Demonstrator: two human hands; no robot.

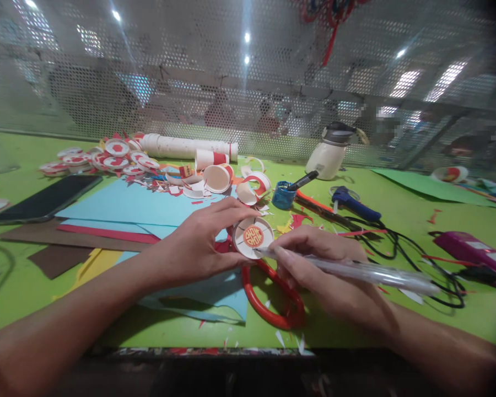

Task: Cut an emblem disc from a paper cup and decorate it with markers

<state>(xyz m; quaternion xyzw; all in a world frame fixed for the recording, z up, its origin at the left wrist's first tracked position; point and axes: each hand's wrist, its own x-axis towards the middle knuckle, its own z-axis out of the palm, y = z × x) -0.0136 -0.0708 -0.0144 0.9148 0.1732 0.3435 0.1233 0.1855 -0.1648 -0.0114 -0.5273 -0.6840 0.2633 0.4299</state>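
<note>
A green table [397, 220] fills the scene, with a perforated screen along its far edge. Sheets of blue paper [128, 204] lie left of centre, and far left of them sits a heap of cut cup rims and discs [103, 160] beside a stack of paper cups lying on its side [186, 146]. Red-handled scissors [273, 303] rest on the table at the near centre, partly under the hands.

The left hand [198, 242] reaches in from the near left and pinches a cut-down paper cup [253, 237] between thumb and fingers, with its round base, bearing a red-and-orange emblem, turned toward the camera. The cup sits just above the scissors, at the centre of the table.

The right hand [314, 264] comes in from the near right, its fingers closed around a clear pen [355, 270]. The pen's long axis runs nearly level, right to left, with the tip at its left end touching the lower right rim of the cup base. The cup thus lies directly left of the pen hand, along the pen's own line, with both hands equally close to it.
</note>
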